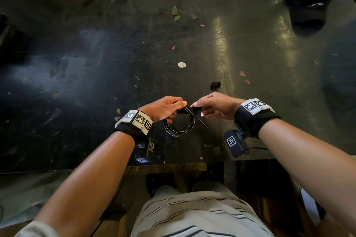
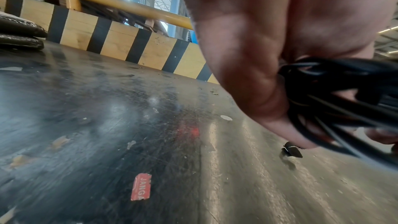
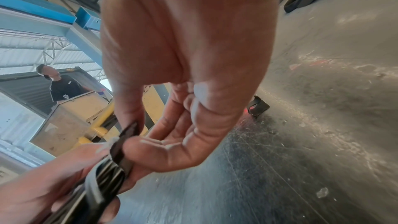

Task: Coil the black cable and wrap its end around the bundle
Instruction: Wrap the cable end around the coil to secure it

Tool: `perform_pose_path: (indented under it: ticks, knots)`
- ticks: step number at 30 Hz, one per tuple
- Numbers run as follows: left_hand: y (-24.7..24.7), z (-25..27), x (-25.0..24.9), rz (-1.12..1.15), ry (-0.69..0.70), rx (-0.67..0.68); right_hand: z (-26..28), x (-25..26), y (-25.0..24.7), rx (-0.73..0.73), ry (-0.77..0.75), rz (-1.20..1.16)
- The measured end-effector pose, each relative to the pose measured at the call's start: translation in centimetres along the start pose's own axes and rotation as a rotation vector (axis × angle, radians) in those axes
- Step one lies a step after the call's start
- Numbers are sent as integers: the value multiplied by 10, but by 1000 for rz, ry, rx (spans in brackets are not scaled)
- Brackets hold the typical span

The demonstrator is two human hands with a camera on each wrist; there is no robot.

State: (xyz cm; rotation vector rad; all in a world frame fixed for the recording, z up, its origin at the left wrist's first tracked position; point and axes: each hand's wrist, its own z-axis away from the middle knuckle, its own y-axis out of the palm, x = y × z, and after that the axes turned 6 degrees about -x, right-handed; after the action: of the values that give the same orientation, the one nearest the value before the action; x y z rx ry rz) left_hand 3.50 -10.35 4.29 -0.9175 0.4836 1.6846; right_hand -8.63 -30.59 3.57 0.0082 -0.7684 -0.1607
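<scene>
Your left hand point(image 1: 163, 108) grips the top of the coil point(image 1: 179, 123), fingers curled round the gathered loops. The loops hang below that hand, above the table point(image 1: 115, 54) and clear of it. In the left wrist view, the strands point(image 2: 336, 91) run out from under your curled fingers point(image 2: 247, 74).

Your right hand point(image 1: 213, 106) sits just right of the left, nearly touching it. Its thumb and forefinger pinch a short black strap point(image 3: 124, 140) at the bundle; the other fingers point(image 3: 187, 125) lie loosely curled. In the right wrist view, the strap stands up from the bundle point(image 3: 103, 180), which your left hand point(image 3: 53, 185) holds from below. One loose strand point(image 1: 198, 120) slants down and right from the pinch point.

A small black clip point(image 1: 215, 85) lies on the table just beyond your right hand. A black cap point(image 1: 308, 9) lies well beyond it, to the right.
</scene>
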Motion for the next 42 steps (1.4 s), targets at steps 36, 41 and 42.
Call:
perform_pose_path:
  ticks: [36, 41, 42]
  knots:
    - [12, -27, -4, -141, 74, -71, 11, -37, 7, 77, -17, -109]
    - [15, -29, -5, -171, 104, -78, 10, -37, 10, 65, -7, -110]
    - [16, -30, -6, -189, 106, -85, 9, -37, 10, 63, -9, -106]
